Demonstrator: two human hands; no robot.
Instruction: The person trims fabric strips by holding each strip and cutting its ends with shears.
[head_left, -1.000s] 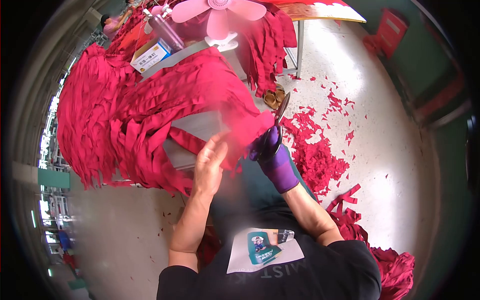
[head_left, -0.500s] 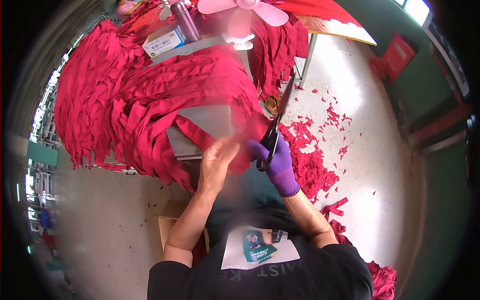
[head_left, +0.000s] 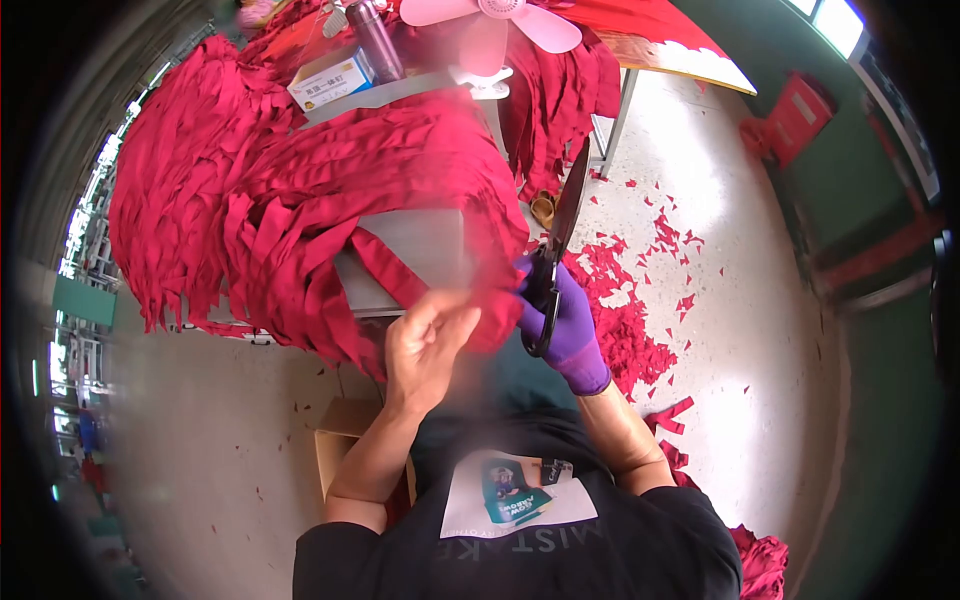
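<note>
My right hand [head_left: 568,325], in a purple glove, is closed around the black-handled scissors [head_left: 561,240]. Their blades point up and away from me. My bare left hand [head_left: 425,350] is just left of it, thumb and fingers pinched together on a red fabric strip [head_left: 495,312]. That strip spans the gap between both hands, and a blurred patch in the view softens its outline. Beyond my hands, a large heap of red fabric strips [head_left: 300,200] drapes over the grey table [head_left: 415,240] and hangs off its near edge.
A labelled box [head_left: 332,82], a dark bottle [head_left: 374,42] and a pink fan [head_left: 495,10] stand at the back. Red scraps [head_left: 625,325] litter the floor at right. A cardboard box [head_left: 340,430] sits by my left forearm.
My left hand has shifted slightly left and down. My right hand has moved a little right and down, and the scissors now stand more upright with the blade more visible.
</note>
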